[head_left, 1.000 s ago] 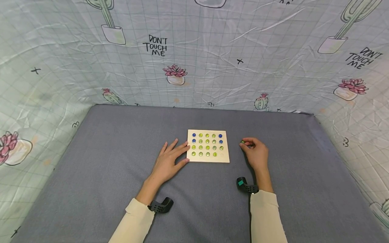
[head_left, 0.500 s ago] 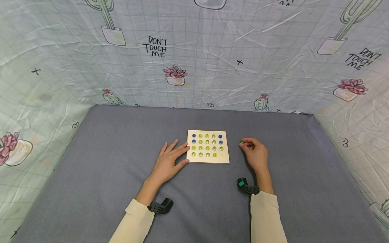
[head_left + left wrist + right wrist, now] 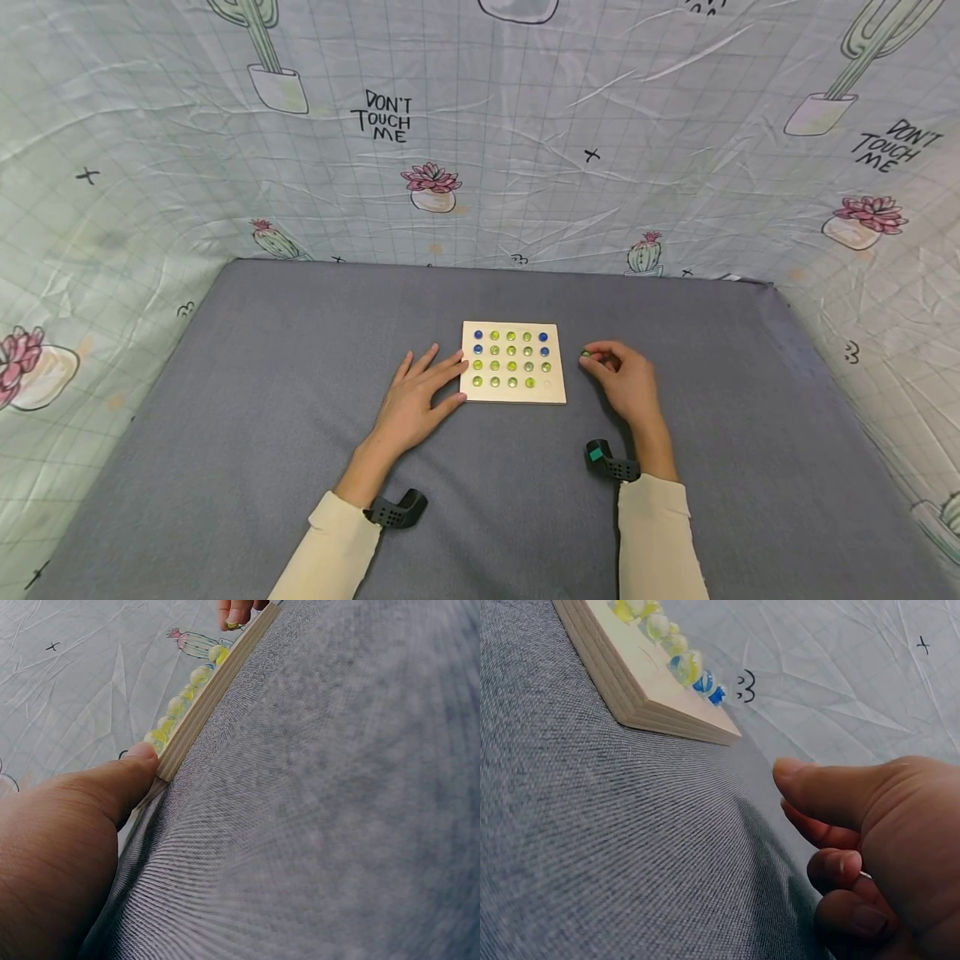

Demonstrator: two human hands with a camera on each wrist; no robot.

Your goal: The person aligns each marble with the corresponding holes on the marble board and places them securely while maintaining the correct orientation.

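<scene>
A square-cornered wooden board (image 3: 520,395) lies on the grey cloth, bearing rows of yellow-green marbles (image 3: 512,351) and several blue marbles (image 3: 543,337) at its far corners. At its near right corner a bare round hollow (image 3: 547,384) shows. My left hand (image 3: 408,411) lies spread at the board's left side, straight fingers and thumb touching its edge; the left wrist view has the thumb (image 3: 139,761) at the board's corner. To the right of the board, my right hand (image 3: 626,379) pinches a green marble (image 3: 585,353) between thumb and fingers. In the right wrist view the fingers hide that marble.
Grey cloth (image 3: 315,350) covers the table around the board. A patterned fabric (image 3: 517,108) hangs behind and along both sides. Each wrist wears a black camera band, the left band (image 3: 397,508) and the right band (image 3: 611,461).
My right hand has moved slightly left towards the board with the green marble in its pinch. The left hand and the board have stayed in place.
</scene>
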